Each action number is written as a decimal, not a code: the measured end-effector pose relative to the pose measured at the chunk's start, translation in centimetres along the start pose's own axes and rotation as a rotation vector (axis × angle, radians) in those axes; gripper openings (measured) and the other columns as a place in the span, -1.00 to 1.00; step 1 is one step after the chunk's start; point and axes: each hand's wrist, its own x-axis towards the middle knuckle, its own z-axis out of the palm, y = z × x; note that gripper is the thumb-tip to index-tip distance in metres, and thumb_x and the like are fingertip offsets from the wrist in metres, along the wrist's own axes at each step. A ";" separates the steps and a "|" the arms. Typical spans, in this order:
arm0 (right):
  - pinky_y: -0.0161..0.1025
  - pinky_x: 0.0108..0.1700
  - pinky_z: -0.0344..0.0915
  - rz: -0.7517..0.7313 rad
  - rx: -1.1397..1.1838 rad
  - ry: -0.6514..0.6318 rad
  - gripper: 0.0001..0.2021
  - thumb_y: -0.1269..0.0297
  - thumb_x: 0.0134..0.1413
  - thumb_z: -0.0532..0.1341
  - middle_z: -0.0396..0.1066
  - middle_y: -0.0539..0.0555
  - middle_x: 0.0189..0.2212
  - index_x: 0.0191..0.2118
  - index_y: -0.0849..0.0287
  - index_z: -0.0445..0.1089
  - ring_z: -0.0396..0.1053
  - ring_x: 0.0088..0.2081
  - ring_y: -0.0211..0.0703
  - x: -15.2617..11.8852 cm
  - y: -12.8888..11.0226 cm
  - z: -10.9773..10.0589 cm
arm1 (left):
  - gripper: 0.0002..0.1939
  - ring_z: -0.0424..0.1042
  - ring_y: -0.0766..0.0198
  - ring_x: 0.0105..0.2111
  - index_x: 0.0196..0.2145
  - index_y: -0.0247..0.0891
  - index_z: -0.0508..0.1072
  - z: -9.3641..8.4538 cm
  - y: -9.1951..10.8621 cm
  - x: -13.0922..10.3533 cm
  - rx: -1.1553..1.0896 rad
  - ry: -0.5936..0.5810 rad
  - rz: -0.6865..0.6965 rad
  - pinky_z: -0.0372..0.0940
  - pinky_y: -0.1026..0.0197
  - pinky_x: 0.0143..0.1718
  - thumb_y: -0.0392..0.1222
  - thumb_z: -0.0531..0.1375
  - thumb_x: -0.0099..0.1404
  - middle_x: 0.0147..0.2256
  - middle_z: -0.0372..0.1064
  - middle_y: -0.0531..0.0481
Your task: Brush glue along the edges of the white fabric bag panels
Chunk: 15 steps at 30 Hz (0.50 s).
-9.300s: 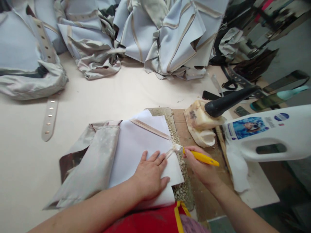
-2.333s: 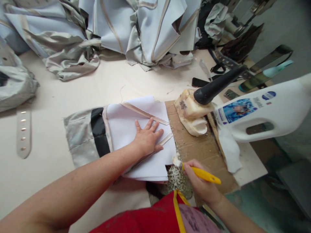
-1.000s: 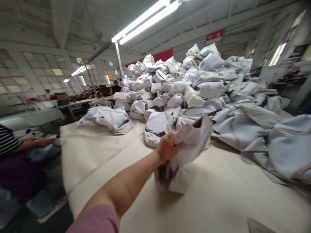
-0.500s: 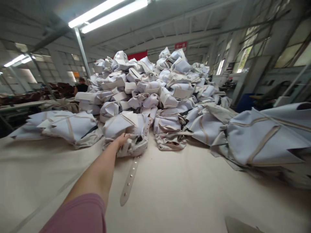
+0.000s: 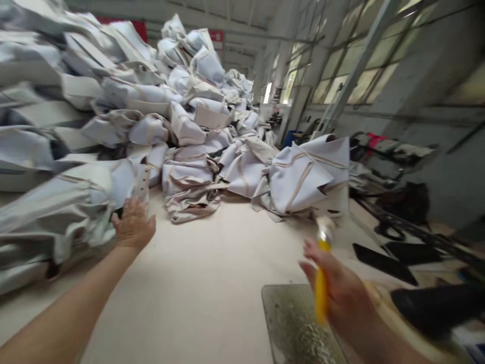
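Observation:
My left hand (image 5: 133, 223) reaches out to the left and rests with spread fingers against a grey-white fabric bag piece (image 5: 68, 202) at the near edge of a big heap. My right hand (image 5: 343, 298) is raised at the lower right and grips a yellow-handled brush (image 5: 322, 275), bristles pointing up. Below that hand lies a glue-crusted board (image 5: 299, 323) on the cream table (image 5: 197, 283). The picture is blurred by head motion.
A tall heap of pale blue-grey bag pieces with beige trim (image 5: 182, 116) fills the left and back. More pieces (image 5: 299, 174) lie at centre right. Dark straps (image 5: 382, 258) and a black handle (image 5: 432, 303) sit at the right; windows beyond.
The view swung right and down. My left hand went from gripping the carried piece to lying flat against it on the pile. My right hand with the brush came back into view.

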 end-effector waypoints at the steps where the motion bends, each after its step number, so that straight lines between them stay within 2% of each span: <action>1: -0.11 -0.18 0.30 0.033 -0.087 -0.020 -0.67 0.05 0.16 0.04 0.34 0.24 -0.18 -0.13 0.22 0.25 0.35 -0.17 0.00 2.2 1.6 1.2 | -0.48 -0.28 -0.01 0.23 0.16 -0.39 0.05 1.8 2.1 -1.0 -0.017 -0.005 0.125 -0.29 -0.17 0.16 -0.16 -0.06 0.27 0.25 -0.23 -0.18; 2: -0.08 -0.17 0.27 0.086 -0.193 -0.045 -0.65 0.05 0.13 0.06 0.35 0.28 -0.20 -0.13 0.24 0.23 0.34 -0.16 0.06 4.7 3.5 2.6 | -0.48 -0.26 0.01 0.23 0.14 -0.38 0.08 3.5 4.1 -2.4 -0.031 -0.043 0.222 -0.24 -0.15 0.16 -0.11 -0.06 0.27 0.24 -0.18 -0.17; 4: -0.01 -0.14 0.19 0.251 -0.440 -0.089 -0.60 0.07 0.07 0.14 0.34 0.33 -0.23 -0.09 0.29 0.19 0.30 -0.13 0.15 9.6 7.7 5.3 | -0.45 -0.24 0.05 0.24 0.15 -0.38 0.10 6.6 7.3 -5.6 -0.055 -0.216 0.299 -0.11 -0.13 0.13 -0.03 -0.11 0.28 0.23 -0.14 -0.18; 5: 0.05 -0.09 0.12 0.296 -0.553 -0.096 -0.59 0.09 0.06 0.16 0.32 0.38 -0.19 -0.09 0.31 0.18 0.24 -0.07 0.21 11.7 9.9 6.5 | -0.42 -0.24 0.06 0.24 0.17 -0.39 0.09 7.8 8.5 -7.2 -0.059 -0.310 0.304 -0.09 -0.13 0.12 0.00 -0.13 0.29 0.23 -0.14 -0.18; 7: 0.14 -0.02 -0.04 0.380 -0.679 -0.044 -0.53 0.07 0.01 0.19 0.23 0.48 -0.10 -0.09 0.36 0.16 0.06 0.05 0.30 14.6 14.3 7.9 | -0.35 -0.27 0.07 0.25 0.20 -0.40 0.01 9.4 9.8 -9.8 -0.048 -0.418 0.319 -0.12 -0.13 0.14 0.06 -0.15 0.28 0.24 -0.16 -0.17; 9: 0.10 -0.04 -0.03 0.499 -0.651 0.019 -0.49 0.08 -0.05 0.22 0.18 0.49 -0.08 -0.08 0.38 0.14 0.03 0.04 0.31 15.6 18.1 8.5 | -0.30 -0.31 0.08 0.25 0.22 -0.43 -0.03 10.0 10.2 -11.0 -0.027 -0.447 0.345 -0.19 -0.12 0.16 0.11 -0.15 0.26 0.25 -0.19 -0.15; 11: -0.01 -0.09 0.04 0.543 -0.609 0.031 -0.58 0.21 -0.01 0.18 0.22 0.42 -0.14 -0.08 0.38 0.13 0.12 -0.04 0.20 15.4 20.6 8.8 | -0.29 -0.32 0.08 0.25 0.21 -0.42 0.00 9.9 10.2 -11.2 -0.010 -0.469 0.357 -0.22 -0.11 0.17 0.13 -0.16 0.25 0.25 -0.18 -0.13; 13: -0.11 -0.15 0.08 0.526 -0.575 0.017 -0.68 0.40 0.01 0.09 0.23 0.34 -0.20 -0.08 0.37 0.14 0.18 -0.14 0.08 14.8 21.5 9.2 | -0.30 -0.28 0.06 0.25 0.19 -0.42 0.07 9.6 10.0 -10.8 0.000 -0.493 0.358 -0.22 -0.10 0.18 0.14 -0.16 0.25 0.23 -0.12 -0.14; 15: -0.16 -0.20 0.10 0.479 -0.530 0.005 -0.71 0.52 0.00 0.01 0.23 0.30 -0.23 -0.10 0.34 0.17 0.20 -0.21 0.01 14.4 20.6 9.9 | -0.30 -0.24 0.05 0.24 0.18 -0.42 0.11 9.3 9.9 -10.5 0.000 -0.489 0.354 -0.20 -0.09 0.18 0.14 -0.15 0.24 0.21 -0.06 -0.15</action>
